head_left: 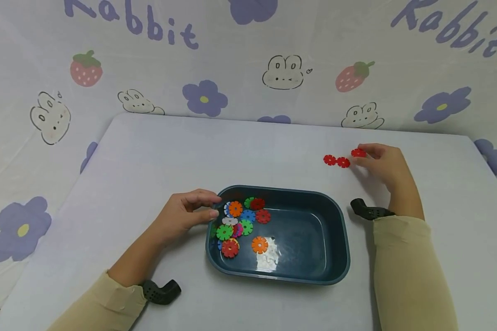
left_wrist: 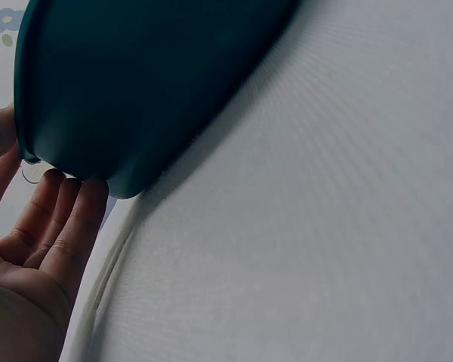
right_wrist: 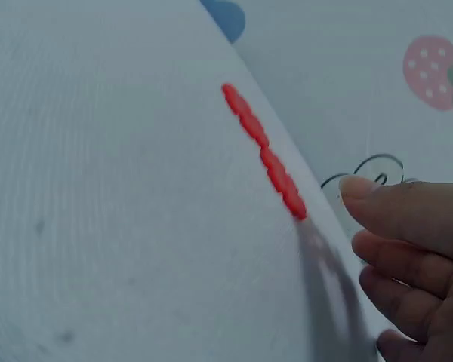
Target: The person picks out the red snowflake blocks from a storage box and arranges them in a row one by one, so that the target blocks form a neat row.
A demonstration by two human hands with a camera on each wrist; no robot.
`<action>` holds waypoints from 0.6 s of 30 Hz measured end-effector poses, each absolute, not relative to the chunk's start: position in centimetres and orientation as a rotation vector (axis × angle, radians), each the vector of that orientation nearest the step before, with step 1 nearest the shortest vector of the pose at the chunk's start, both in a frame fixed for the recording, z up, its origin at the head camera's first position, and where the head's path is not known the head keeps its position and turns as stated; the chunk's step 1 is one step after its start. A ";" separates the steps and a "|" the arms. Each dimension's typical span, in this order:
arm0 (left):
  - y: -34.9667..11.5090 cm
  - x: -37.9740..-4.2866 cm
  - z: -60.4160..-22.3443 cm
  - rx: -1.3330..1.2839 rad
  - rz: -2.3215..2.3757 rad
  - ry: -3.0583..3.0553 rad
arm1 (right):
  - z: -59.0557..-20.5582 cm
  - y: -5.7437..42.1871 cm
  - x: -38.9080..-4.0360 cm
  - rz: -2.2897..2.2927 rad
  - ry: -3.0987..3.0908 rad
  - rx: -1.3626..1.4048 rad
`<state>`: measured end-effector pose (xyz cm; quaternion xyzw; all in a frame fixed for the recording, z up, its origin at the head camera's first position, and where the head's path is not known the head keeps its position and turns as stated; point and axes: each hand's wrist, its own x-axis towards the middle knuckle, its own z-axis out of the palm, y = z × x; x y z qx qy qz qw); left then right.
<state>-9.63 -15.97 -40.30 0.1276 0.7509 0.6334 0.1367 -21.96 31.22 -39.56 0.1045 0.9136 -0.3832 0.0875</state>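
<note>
My right hand (head_left: pixel 383 165) pinches a red notched interlocking disc (head_left: pixel 358 153) between thumb and forefinger. Just left of it, two red discs (head_left: pixel 337 161) lie joined edge to edge; in the right wrist view this red pair (right_wrist: pixel 264 151) rests beside the right hand (right_wrist: pixel 415 264), where the held disc is hidden. At the left end of a dark blue-green plastic tub (head_left: pixel 281 278), my left hand (head_left: pixel 188 209) holds the rim. From below, fingers of the left hand (left_wrist: pixel 41 241) meet the tub's outer wall (left_wrist: pixel 136 98). Several coloured discs (head_left: pixel 246 227) lie in the tub's left half.
A white-covered table (head_left: pixel 215 151) carries everything, its far edge running close behind the red discs. Beyond hangs a cloth (head_left: pixel 240 50) printed with rabbits, flowers and strawberries. Black wrist devices (head_left: pixel 370 210) are strapped on beside both tan sleeves (head_left: pixel 410 262).
</note>
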 end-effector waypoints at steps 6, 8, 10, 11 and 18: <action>-16.0 -9.6 -40.3 0.375 1.838 2.170 | -40.8 32.0 -21.9 -1.150 2.722 0.314; -16.0 -9.6 -40.3 0.377 1.838 2.170 | -41.0 32.2 -21.9 -1.145 2.727 0.303; -16.0 -9.6 -40.3 0.378 1.835 2.172 | -41.2 32.2 -21.9 -1.132 2.735 0.294; -16.0 -9.6 -40.3 0.378 1.833 2.174 | -41.2 32.2 -22.0 -1.125 2.741 0.286; -16.0 -9.7 -40.5 0.387 1.827 2.182 | -41.3 32.1 -21.9 -1.075 2.762 0.236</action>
